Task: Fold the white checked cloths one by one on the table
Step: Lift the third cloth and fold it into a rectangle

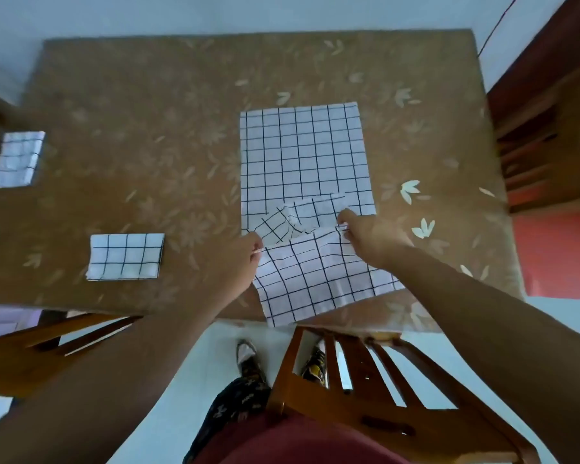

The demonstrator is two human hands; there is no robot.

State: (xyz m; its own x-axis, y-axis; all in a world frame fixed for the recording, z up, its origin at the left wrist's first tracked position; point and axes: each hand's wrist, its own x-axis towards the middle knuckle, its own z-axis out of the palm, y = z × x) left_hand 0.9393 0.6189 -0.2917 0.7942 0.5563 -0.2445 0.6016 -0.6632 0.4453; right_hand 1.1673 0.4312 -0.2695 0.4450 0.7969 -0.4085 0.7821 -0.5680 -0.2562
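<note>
A white checked cloth (315,279) hangs partly over the table's near edge, its upper edge lifted. My left hand (245,252) pinches its left corner and my right hand (365,236) pinches its right corner. Behind it a second white checked cloth (302,152) lies spread flat, its near edge rumpled under the lifted one. A folded checked cloth (126,256) rests at the near left. Another folded checked cloth (19,159) sits at the far left edge.
The table (148,128) has a brown cover with pale leaf prints. A wooden chair (382,380) stands right in front of me, a second wooden chair (47,343) at the near left. A wooden shelf (549,128) flanks the table's right side.
</note>
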